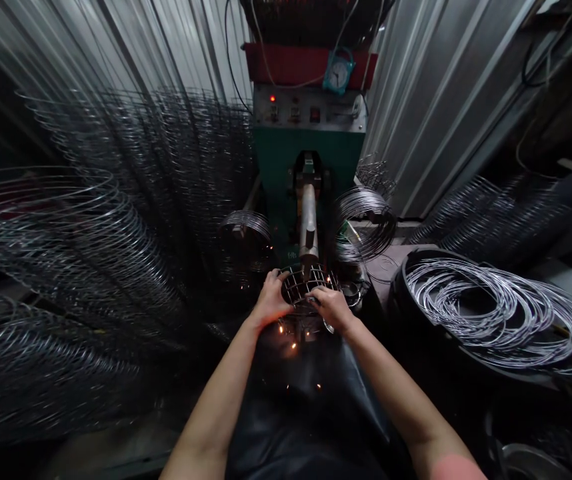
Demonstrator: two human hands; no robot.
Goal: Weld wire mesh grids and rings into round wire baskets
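Observation:
A round wire basket (296, 288) sits at the tip of the spot welder's arm (309, 217), in the middle of the head view. My left hand (272, 298) grips its left side, fingers over the rim. On the near right side, my right hand (330, 307) is closed on the basket's wire; whether it also pinches a loose piece of wire is too small to tell. Orange sparks (293, 346) fly below the basket and over the dark apron (311, 400) on my lap. The electrode's contact point is partly hidden by the basket.
Tall stacks of wire rings (126, 247) stand at the left. Coils of wire rings (366, 223) hang beside the green machine (276, 153). A black tub (402, 293) of loose wire rings is at right. A blue clock (339, 72) hangs above the control panel (331, 115).

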